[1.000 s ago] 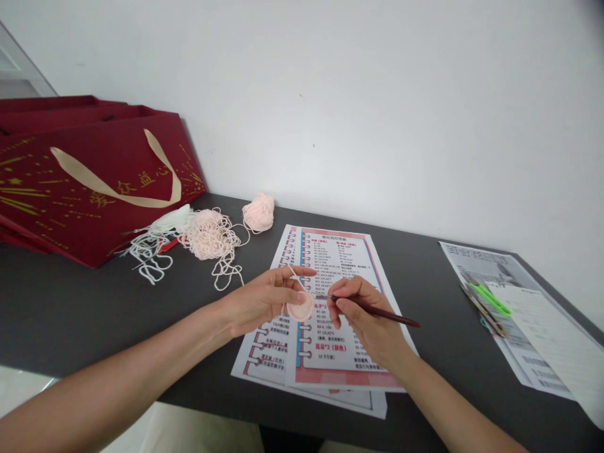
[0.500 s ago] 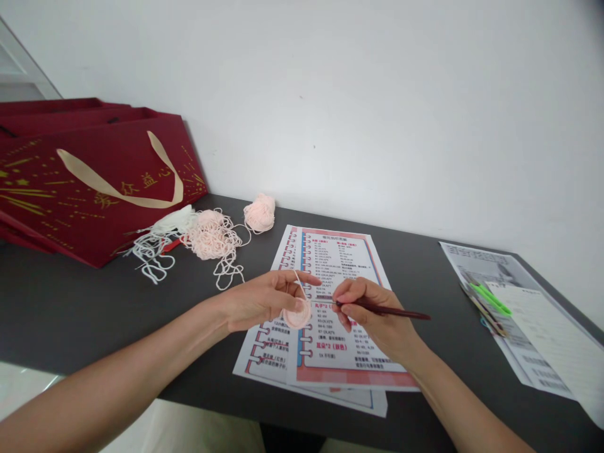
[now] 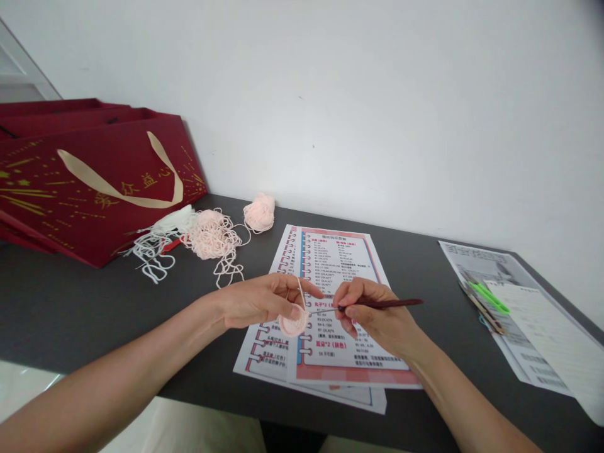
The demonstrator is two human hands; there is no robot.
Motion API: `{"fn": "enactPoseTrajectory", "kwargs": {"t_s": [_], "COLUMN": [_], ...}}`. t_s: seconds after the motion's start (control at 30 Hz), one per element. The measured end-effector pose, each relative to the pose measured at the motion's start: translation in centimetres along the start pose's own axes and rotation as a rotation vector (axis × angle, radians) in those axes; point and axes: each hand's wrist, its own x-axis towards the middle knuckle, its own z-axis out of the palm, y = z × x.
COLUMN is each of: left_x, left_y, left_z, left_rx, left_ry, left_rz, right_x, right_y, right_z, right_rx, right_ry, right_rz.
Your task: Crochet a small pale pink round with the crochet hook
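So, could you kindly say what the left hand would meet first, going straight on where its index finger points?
Probably the right hand, gripping a dark-handled hook just beyond the left hand; from this single view, depth is unclear.

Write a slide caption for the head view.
Left fingers pinch a round pink yarn piece; right fingers hold a dark red crochet hook above printed paper sheets.

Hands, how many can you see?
2: the left hand, pinching the round pink piece over the left of the papers, and the right hand, holding the hook over their right. No others show.
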Motion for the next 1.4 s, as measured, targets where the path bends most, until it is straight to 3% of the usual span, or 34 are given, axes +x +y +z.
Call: {"fn": "enactPoseTrajectory", "kwargs": {"t_s": [0.07, 0.2, 0.33, 0.43, 0.63, 1.1, 1.4], "left_x": [0.1, 0.5, 1.0, 1.1, 1.2, 1.1, 1.5], "left_y": [-0.1, -0.5, -0.9, -1.2, -1.3, -1.1, -1.5], "left_z": [0.3, 1.5, 2.4, 2.4, 2.2, 2.2, 2.3], "left_rx": [0.035, 0.162, 0.268, 0.266, 0.179, 0.203, 0.359], "left_ry": [0.048, 0.288, 0.435, 0.434, 0.429, 0.501, 0.572], "left_rz": [0.041, 0.193, 0.319, 0.323, 0.269, 0.268, 0.339], "right_x": [0.0, 0.3, 0.7, 0.8, 0.6, -0.2, -1.0], "right_y": [0.1, 0.9, 1.6, 1.8, 1.5, 1.7, 1.8], "right_z": [0.0, 0.3, 1.0, 1.4, 1.3, 0.6, 1.9], "right_rx": [0.055, 0.176, 0.256, 0.273, 0.21, -0.243, -0.573], "right_ry": [0.007, 0.034, 0.156, 0.232, 0.225, 0.215, 0.269], "right_rz": [0.033, 0.115, 0.109, 0.081, 0.048, -0.108, -0.203]}}
